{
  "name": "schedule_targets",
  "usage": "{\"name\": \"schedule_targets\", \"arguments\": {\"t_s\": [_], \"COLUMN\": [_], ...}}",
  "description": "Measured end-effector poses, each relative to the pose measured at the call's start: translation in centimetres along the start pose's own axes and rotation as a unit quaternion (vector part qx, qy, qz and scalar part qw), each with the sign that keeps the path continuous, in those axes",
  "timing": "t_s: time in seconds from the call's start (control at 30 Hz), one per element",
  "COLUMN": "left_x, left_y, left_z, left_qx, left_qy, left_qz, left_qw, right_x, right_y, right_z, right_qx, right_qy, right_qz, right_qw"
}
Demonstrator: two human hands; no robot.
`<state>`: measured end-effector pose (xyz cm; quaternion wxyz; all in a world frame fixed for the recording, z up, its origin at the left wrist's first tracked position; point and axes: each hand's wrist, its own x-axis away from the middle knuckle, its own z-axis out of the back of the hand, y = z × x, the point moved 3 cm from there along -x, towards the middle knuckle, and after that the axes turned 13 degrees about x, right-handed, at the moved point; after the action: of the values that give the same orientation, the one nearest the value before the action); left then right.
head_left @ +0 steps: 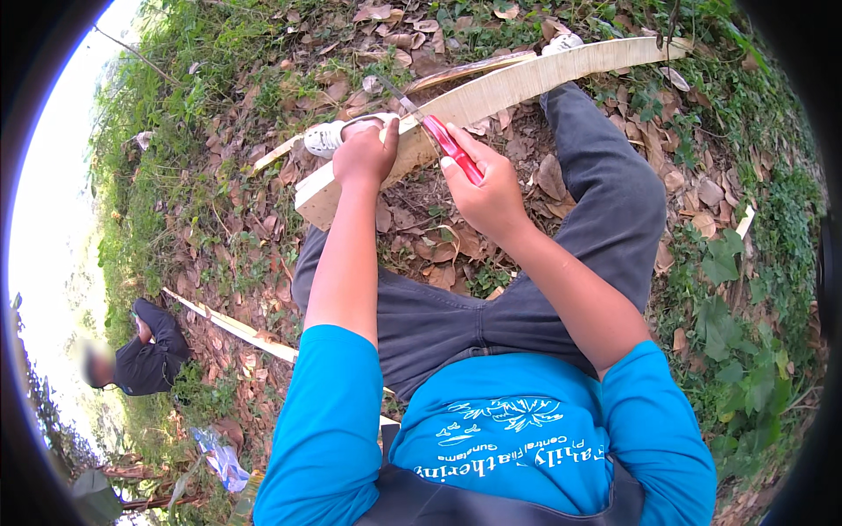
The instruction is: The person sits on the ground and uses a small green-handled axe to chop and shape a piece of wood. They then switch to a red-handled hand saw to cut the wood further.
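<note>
Gripping red-handled, metal-bladed tool (436, 134) in closed right hand (491, 193); clasping long, pale wooden plank (526, 85) across lower legs (570, 110) with curled left hand (364, 158). Seemingly shaving it; probably needing steady strokes next.

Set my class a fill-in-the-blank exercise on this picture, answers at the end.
The right hand grips a bladed tool whose handle is coloured ____.
The left hand is at a pale wooden beam, near a shoe coloured ____.
Both sleeves are coloured ____.
Another person is on the picture's ____ side.
Missing: red; white; blue; left.
</note>
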<state>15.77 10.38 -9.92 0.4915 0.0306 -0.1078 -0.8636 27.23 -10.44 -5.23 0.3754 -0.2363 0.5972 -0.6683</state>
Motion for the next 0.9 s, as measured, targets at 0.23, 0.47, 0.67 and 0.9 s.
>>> {"name": "schedule_targets", "arguments": {"t_s": [0.23, 0.47, 0.67, 0.9], "left_x": [0.1, -0.3, -0.6, -0.3], "left_y": [-0.1, -0.4, -0.6, -0.3], "left_z": [0.0, -0.4, 0.0, 0.2], "left_qx": [0.002, 0.021, 0.013, 0.01], "left_qy": [0.0, 0.0, -0.02, -0.005], "left_qz": [0.02, -0.003, 0.024, 0.009], "left_qw": [1.0, 1.0, 0.999, 1.0], "right_x": [0.1, 2.9, 10.7, 6.4], "right_y": [0.6, -0.5, -5.1, -3.1], "right_z": [0.1, 2.2, 8.1, 4.9], "right_qx": [0.016, 0.019, 0.051, 0.031], "right_qy": [-0.011, -0.032, -0.048, -0.043], "right_qz": [0.006, -0.025, -0.038, -0.032], "right_qw": [1.0, 0.999, 0.997, 0.998]}}
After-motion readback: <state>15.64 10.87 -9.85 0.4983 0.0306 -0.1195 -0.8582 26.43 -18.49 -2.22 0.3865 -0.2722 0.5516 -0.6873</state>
